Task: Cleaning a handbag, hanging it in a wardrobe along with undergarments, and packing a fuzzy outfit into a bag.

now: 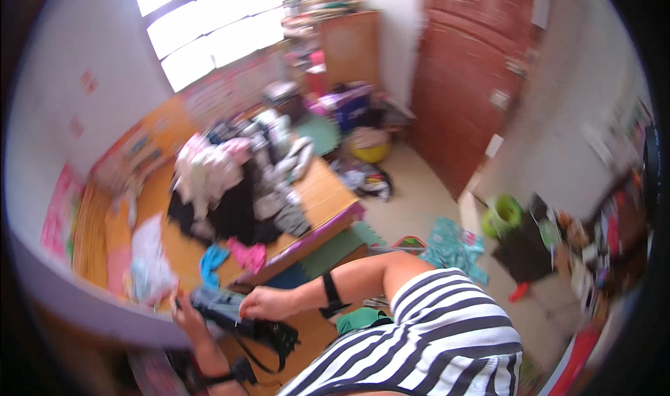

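Observation:
Low in the view I have a dark item with a black strap (264, 333), which looks like a small bag, though blur hides its details. My left hand (188, 312) grips its far left end. On its upper side, the fingers of my right hand (267, 303) are pinched on the edge. Just beyond my hands lie a blue cloth (210, 268), a pink cloth (248, 254) and a pale, plastic-looking bag (149, 262), all on a wooden bed platform (327, 192).
A large heap of clothes (214, 171) covers much of the platform. Teal clothing (450, 241) lies on the floor near a green bin (502, 215). A reddish door (466, 77) stands beyond, and clutter (602, 244) lines the right side.

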### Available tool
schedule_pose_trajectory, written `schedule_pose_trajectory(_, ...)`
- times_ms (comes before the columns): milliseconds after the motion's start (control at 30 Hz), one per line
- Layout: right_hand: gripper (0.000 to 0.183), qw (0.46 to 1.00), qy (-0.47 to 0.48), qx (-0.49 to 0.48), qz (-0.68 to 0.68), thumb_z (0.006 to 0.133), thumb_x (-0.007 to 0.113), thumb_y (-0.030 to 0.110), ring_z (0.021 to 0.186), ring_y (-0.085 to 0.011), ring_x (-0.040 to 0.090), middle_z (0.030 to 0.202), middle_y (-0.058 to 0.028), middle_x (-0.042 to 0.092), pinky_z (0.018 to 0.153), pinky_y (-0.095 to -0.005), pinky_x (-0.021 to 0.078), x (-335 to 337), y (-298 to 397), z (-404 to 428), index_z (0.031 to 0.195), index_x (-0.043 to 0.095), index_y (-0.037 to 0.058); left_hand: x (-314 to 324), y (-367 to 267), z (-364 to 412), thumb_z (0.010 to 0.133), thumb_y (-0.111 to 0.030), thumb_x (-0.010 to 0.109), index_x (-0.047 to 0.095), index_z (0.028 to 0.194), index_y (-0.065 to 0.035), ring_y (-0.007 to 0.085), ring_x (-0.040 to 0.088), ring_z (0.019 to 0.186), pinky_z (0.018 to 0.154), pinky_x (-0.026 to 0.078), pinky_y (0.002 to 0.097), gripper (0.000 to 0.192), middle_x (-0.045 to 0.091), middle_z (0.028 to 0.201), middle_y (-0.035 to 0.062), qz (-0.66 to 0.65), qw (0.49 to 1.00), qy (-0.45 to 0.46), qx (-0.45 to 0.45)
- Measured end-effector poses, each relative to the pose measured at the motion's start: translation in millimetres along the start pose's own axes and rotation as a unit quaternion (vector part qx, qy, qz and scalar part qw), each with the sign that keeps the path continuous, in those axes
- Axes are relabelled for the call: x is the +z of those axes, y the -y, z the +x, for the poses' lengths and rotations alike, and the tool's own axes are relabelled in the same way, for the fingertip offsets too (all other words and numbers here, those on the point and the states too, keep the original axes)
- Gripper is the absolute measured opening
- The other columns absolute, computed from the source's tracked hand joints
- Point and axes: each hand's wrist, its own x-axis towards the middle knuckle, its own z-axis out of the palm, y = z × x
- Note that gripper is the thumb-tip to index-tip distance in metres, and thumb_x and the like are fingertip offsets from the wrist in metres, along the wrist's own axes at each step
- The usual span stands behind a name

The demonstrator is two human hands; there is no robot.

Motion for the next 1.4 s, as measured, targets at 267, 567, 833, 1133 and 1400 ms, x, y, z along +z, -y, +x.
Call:
schedule_pose_trajectory(267, 0.05, 0.968, 0.125, 0.004, -0.218, 0.086, 0.064, 0.03, 0.066, -0.0339, 0.061, 0.072, -0.0185, 0.06, 0.06, -0.0407, 0.0486, 5, 29, 80, 0.123, 0.046, 0.0021, -35, 6, 24, 0.084, -0.028, 0.064, 0.059, 0.07, -0.004, 0.0374, 0.059, 0.064, 0.056, 0.045, 0.0431, 0.028, 0.059, 0.065, 0.0189, 0.263, 0.947, -0.118, 0.145)
schedule_pose_trajectory(567, 0.062, 0.917, 0.252, -0.166, -0.26, 0.08, 0.068, 0.034, 0.084, -0.0339, 0.06, 0.093, -0.0193, 0.056, 0.073, -0.0392, 0.0487, 103, 49, 181, 0.124, 0.048, -0.0038, -146, -43, 12, 0.084, -0.042, 0.06, 0.063, 0.074, -0.001, 0.0379, 0.062, 0.067, 0.057, 0.048, 0.0431, 0.043, 0.062, 0.066, 0.0204, 0.369, 0.895, -0.237, -0.081)
schedule_pose_trajectory(833, 0.045, 0.914, 0.356, -0.082, -0.175, 0.081, 0.067, 0.033, 0.074, -0.0328, 0.062, 0.079, -0.0192, 0.062, 0.066, -0.0394, 0.0481, 225, 71, 276, 0.103, 0.054, -0.0038, -270, -41, 40, 0.086, -0.059, 0.046, 0.064, 0.072, -0.0004, 0.0398, 0.063, 0.076, 0.068, 0.05, 0.0455, 0.063, 0.063, 0.071, 0.0238, 0.424, 0.853, -0.258, -0.159)
schedule_pose_trajectory(1133, 0.052, 0.907, 0.33, -0.091, -0.246, 0.082, 0.065, 0.044, 0.076, -0.0341, 0.063, 0.079, -0.0217, 0.063, 0.067, -0.0404, 0.0484, 361, 101, 359, 0.09, 0.054, -0.0058, -417, -26, 79, 0.086, -0.062, 0.041, 0.067, 0.074, -0.0002, 0.0378, 0.063, 0.081, 0.074, 0.05, 0.0443, 0.068, 0.064, 0.077, 0.0244, 0.502, 0.822, -0.187, -0.191)
schedule_pose_trajectory(1400, 0.053, 0.893, 0.355, -0.058, -0.27, 0.081, 0.066, 0.045, 0.073, -0.0282, 0.063, 0.076, -0.0194, 0.063, 0.064, -0.038, 0.0485, 425, 148, 448, 0.089, 0.058, -0.0068, -524, -8, 165, 0.085, -0.063, 0.041, 0.067, 0.068, -0.0016, 0.0384, 0.062, 0.082, 0.074, 0.048, 0.045, 0.069, 0.064, 0.076, 0.0233, 0.476, 0.835, -0.179, -0.212)
